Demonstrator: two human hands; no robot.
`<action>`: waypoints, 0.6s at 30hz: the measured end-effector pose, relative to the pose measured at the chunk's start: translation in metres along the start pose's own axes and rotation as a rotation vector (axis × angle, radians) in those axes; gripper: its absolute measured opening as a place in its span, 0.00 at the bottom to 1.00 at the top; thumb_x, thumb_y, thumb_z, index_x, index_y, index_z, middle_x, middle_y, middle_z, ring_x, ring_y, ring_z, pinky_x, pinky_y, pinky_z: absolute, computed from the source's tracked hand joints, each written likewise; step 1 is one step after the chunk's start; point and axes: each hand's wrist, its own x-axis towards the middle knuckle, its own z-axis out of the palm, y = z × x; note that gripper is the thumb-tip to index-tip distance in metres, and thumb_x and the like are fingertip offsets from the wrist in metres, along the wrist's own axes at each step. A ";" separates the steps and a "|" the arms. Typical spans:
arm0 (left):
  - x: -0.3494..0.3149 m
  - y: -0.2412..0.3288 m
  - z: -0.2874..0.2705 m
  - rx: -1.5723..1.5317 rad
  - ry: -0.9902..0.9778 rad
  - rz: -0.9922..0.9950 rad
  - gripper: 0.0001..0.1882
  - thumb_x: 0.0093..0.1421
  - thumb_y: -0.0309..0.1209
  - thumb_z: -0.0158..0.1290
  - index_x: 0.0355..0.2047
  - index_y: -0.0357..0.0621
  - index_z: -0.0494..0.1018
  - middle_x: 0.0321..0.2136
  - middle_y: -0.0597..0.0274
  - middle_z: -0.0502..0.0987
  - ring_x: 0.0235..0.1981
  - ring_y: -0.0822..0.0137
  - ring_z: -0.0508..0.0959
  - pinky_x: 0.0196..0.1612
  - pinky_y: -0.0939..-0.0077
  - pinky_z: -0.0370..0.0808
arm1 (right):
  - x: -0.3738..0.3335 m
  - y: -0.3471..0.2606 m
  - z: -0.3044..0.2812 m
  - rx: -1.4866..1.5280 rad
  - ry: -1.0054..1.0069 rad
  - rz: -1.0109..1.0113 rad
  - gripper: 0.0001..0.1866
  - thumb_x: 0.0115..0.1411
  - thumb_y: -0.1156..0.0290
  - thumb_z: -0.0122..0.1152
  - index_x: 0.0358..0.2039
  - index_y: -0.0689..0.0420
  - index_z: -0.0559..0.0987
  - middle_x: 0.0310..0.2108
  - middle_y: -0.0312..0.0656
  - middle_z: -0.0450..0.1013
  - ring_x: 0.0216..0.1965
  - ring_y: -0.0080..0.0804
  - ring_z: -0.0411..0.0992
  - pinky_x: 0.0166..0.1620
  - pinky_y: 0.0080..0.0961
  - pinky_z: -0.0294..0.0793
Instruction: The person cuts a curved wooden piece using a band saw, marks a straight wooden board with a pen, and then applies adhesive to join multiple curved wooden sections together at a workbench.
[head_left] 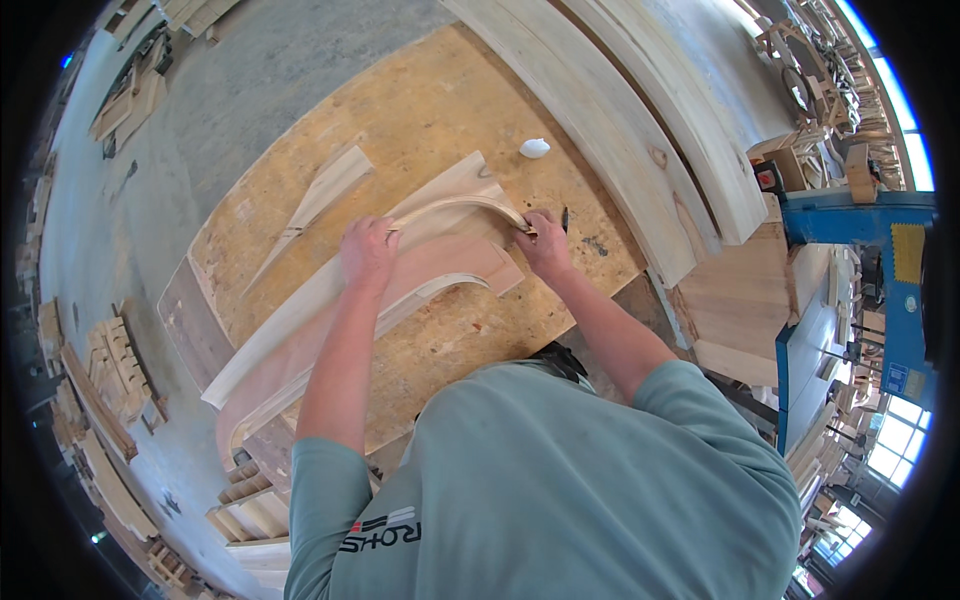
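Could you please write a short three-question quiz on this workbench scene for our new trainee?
1. True or false: both hands rest on the thin curved wooden strip.
2. Which lies left of the left hand? A) white lump B) tapered wooden offcut C) blue machine
3. Fill in: the white lump lies on the ______ worktop.

Key
1. True: the left hand is at one end, the right hand at the other.
2. B, the tapered wooden offcut.
3. Chipboard, beyond the right hand.
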 end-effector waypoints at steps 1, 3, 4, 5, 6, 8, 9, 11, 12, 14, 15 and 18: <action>0.000 -0.001 0.000 -0.004 -0.008 -0.009 0.13 0.52 0.33 0.67 0.39 0.48 0.83 0.38 0.59 0.82 0.44 0.55 0.79 0.48 0.59 0.76 | 0.000 0.000 -0.001 0.011 -0.005 -0.009 0.14 0.58 0.73 0.70 0.44 0.62 0.80 0.47 0.51 0.75 0.43 0.45 0.78 0.41 0.33 0.84; 0.000 -0.002 -0.001 -0.013 -0.024 -0.026 0.13 0.52 0.33 0.67 0.39 0.48 0.83 0.38 0.59 0.82 0.44 0.54 0.79 0.49 0.59 0.76 | 0.002 -0.002 0.000 0.000 -0.014 0.001 0.14 0.58 0.73 0.70 0.44 0.62 0.80 0.47 0.51 0.75 0.44 0.46 0.78 0.42 0.34 0.85; -0.001 -0.002 -0.001 -0.010 -0.023 -0.028 0.13 0.52 0.33 0.67 0.39 0.48 0.83 0.38 0.59 0.82 0.44 0.54 0.79 0.49 0.59 0.76 | 0.002 -0.004 -0.001 -0.008 -0.020 0.007 0.14 0.59 0.72 0.69 0.45 0.62 0.80 0.47 0.51 0.75 0.44 0.46 0.78 0.43 0.34 0.85; -0.001 -0.002 -0.001 -0.007 -0.022 -0.030 0.14 0.52 0.33 0.67 0.39 0.48 0.83 0.38 0.59 0.82 0.44 0.54 0.79 0.49 0.59 0.76 | 0.002 -0.006 -0.001 -0.021 -0.020 0.003 0.14 0.59 0.72 0.69 0.44 0.62 0.80 0.46 0.52 0.75 0.44 0.46 0.78 0.43 0.34 0.86; -0.002 -0.003 -0.001 -0.004 -0.021 -0.032 0.14 0.52 0.33 0.67 0.39 0.49 0.84 0.38 0.59 0.82 0.44 0.54 0.79 0.49 0.59 0.76 | 0.003 -0.008 -0.002 -0.034 -0.020 -0.002 0.14 0.59 0.72 0.69 0.44 0.63 0.80 0.46 0.52 0.75 0.44 0.47 0.78 0.43 0.34 0.86; -0.002 -0.003 -0.001 -0.006 -0.041 -0.041 0.13 0.52 0.34 0.67 0.39 0.49 0.84 0.38 0.59 0.82 0.44 0.55 0.79 0.50 0.59 0.75 | 0.003 -0.009 -0.003 -0.053 -0.024 -0.005 0.14 0.59 0.71 0.69 0.44 0.63 0.80 0.46 0.52 0.75 0.45 0.47 0.77 0.43 0.34 0.86; -0.002 -0.003 -0.002 -0.007 -0.051 -0.046 0.13 0.52 0.34 0.67 0.39 0.49 0.84 0.38 0.59 0.82 0.45 0.55 0.78 0.50 0.60 0.75 | 0.004 -0.010 -0.003 -0.058 -0.028 -0.004 0.15 0.59 0.71 0.69 0.44 0.63 0.80 0.46 0.53 0.76 0.45 0.47 0.77 0.43 0.34 0.86; -0.003 -0.004 -0.003 0.006 -0.079 -0.042 0.13 0.52 0.35 0.67 0.39 0.50 0.84 0.39 0.60 0.83 0.47 0.55 0.78 0.53 0.59 0.74 | 0.004 -0.013 -0.005 -0.071 -0.039 0.017 0.15 0.59 0.69 0.69 0.44 0.63 0.80 0.46 0.53 0.76 0.45 0.48 0.77 0.43 0.35 0.85; -0.003 -0.004 -0.004 0.012 -0.093 -0.039 0.13 0.52 0.35 0.67 0.39 0.50 0.84 0.39 0.60 0.83 0.48 0.55 0.77 0.54 0.58 0.73 | 0.005 -0.015 -0.006 -0.078 -0.046 0.035 0.15 0.60 0.68 0.69 0.44 0.63 0.80 0.45 0.53 0.76 0.45 0.49 0.77 0.44 0.36 0.84; -0.001 0.001 -0.008 0.013 -0.159 -0.083 0.12 0.52 0.36 0.66 0.38 0.51 0.85 0.40 0.61 0.83 0.50 0.56 0.76 0.56 0.58 0.72 | 0.005 -0.018 -0.008 -0.110 -0.046 0.051 0.16 0.59 0.66 0.69 0.44 0.63 0.81 0.44 0.54 0.76 0.45 0.51 0.77 0.46 0.38 0.81; 0.000 0.003 -0.010 0.013 -0.193 -0.104 0.12 0.52 0.36 0.66 0.38 0.52 0.85 0.41 0.62 0.83 0.51 0.56 0.76 0.56 0.57 0.71 | 0.005 -0.019 -0.009 -0.134 -0.041 0.048 0.16 0.59 0.65 0.69 0.43 0.63 0.81 0.44 0.54 0.77 0.45 0.51 0.76 0.47 0.39 0.80; -0.001 0.004 -0.006 0.028 -0.212 -0.087 0.11 0.53 0.37 0.66 0.36 0.52 0.85 0.41 0.63 0.84 0.52 0.57 0.74 0.57 0.57 0.70 | 0.008 -0.021 -0.014 -0.160 -0.080 0.057 0.17 0.58 0.65 0.68 0.43 0.62 0.81 0.44 0.55 0.76 0.46 0.54 0.76 0.49 0.42 0.76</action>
